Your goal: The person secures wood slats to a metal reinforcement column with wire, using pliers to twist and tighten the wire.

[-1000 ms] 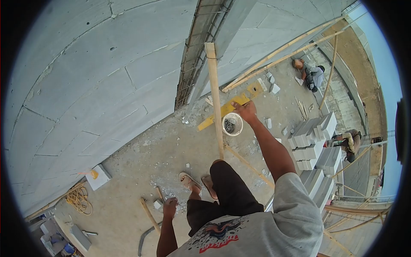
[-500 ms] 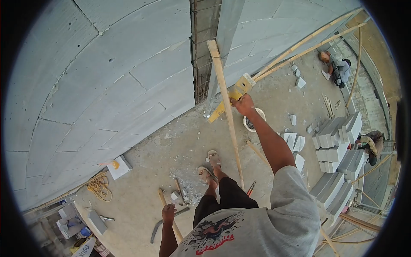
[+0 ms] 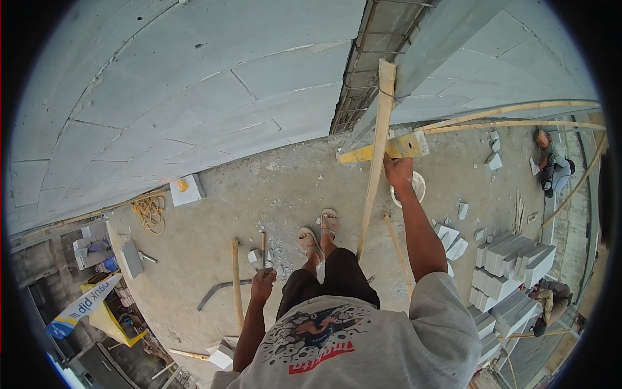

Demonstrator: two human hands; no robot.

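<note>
Fingers of the right hand (image 3: pixel 398 174) are wrapped around the yellow level (image 3: pixel 412 144), held crosswise against the upright wooden post (image 3: pixel 383 110) by the block wall (image 3: pixel 214 84). The left hand (image 3: pixel 262 283) hangs curled at the hip; whether it grips anything I cannot tell. To my eye the level is in place, while the rebar gap (image 3: pixel 363 84) stands unfilled and spare blocks (image 3: pixel 512 259) wait stacked.

A yellow level (image 3: pixel 409 145) is gripped by the right hand (image 3: pixel 398 172) beside an upright wooden batten (image 3: pixel 370 201); the left hand (image 3: pixel 263 282) is curled near the thigh.
</note>
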